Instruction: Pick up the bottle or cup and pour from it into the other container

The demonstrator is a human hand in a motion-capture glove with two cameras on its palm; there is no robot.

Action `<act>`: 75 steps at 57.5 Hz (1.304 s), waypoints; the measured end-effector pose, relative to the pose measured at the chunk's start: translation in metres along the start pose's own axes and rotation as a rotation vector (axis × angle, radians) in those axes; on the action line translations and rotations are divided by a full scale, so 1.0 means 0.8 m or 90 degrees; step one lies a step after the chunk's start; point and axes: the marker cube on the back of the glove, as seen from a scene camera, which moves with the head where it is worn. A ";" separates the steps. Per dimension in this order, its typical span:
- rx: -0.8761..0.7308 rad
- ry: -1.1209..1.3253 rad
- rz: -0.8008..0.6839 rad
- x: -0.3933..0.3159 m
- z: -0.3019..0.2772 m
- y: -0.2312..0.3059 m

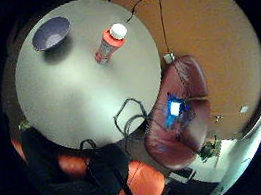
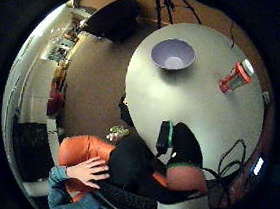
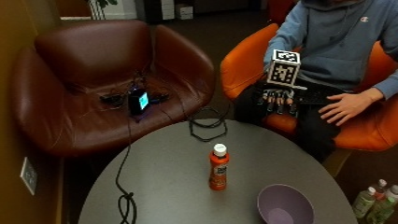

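Note:
An orange bottle (image 3: 218, 168) with a white cap stands upright near the middle of the round grey table (image 3: 168, 186). A purple bowl (image 3: 285, 204) sits at the table's near right, a hand's width from the bottle. My gloved right hand (image 3: 279, 99) hovers above the table's far edge, palm toward the table, fingers straight and hanging down, holding nothing. In the palm views the bottle (image 1: 109, 42) (image 2: 236, 76) and bowl (image 1: 50, 33) (image 2: 173, 54) lie on the table, far from the palm.
A black cable (image 3: 124, 186) runs across the table's left part, with a loop (image 3: 206, 123) hanging over its far edge. A brown armchair (image 3: 93, 84) carrying a lit device (image 3: 139, 101) stands at the left. The person's bare hand (image 3: 342, 106) rests on a knee in the orange chair (image 3: 242, 65).

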 end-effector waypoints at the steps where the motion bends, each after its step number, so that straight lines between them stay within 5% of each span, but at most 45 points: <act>1: 0.002 0.000 0.000 -0.001 -0.001 -0.002; 40: -0.018 -0.009 0.044 0.025 -0.006 -0.064; 75: -0.027 -0.008 0.126 0.144 -0.017 -0.045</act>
